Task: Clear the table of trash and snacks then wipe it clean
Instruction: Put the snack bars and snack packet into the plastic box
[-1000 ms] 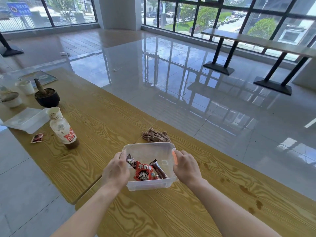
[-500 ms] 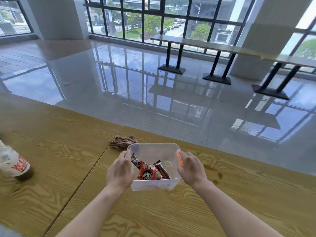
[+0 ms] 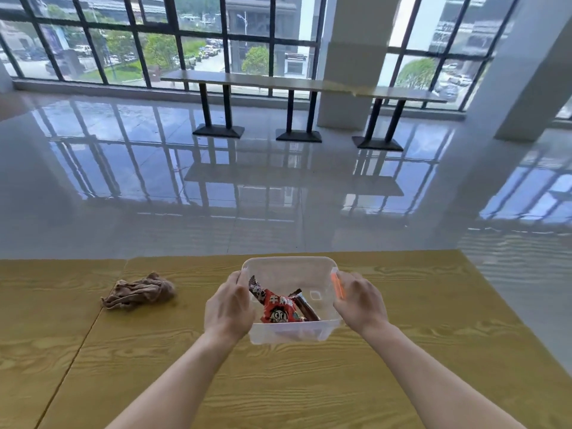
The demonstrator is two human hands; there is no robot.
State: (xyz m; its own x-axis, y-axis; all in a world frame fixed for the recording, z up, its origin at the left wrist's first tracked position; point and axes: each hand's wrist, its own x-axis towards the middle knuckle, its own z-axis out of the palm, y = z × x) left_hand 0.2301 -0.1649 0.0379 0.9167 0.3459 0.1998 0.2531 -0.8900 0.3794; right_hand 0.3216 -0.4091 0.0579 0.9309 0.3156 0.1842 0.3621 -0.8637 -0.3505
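Observation:
A clear plastic container with an orange clip on its right side is held above the wooden table. My left hand grips its left wall and my right hand grips its right wall. Inside lie a red snack packet and a dark brown wrapped bar. A crumpled brown cloth lies on the table to the left of the container.
The table's far edge runs just beyond the container, and its right end slants down the right side. A seam splits the tabletop at left. Beyond lies a glossy tiled floor, with a long counter on black legs by the windows.
My view has swung right: the bottle, plant pot and bowls at the left have dropped out of sight. Both hands have kept hold of the container and carried it along the table.

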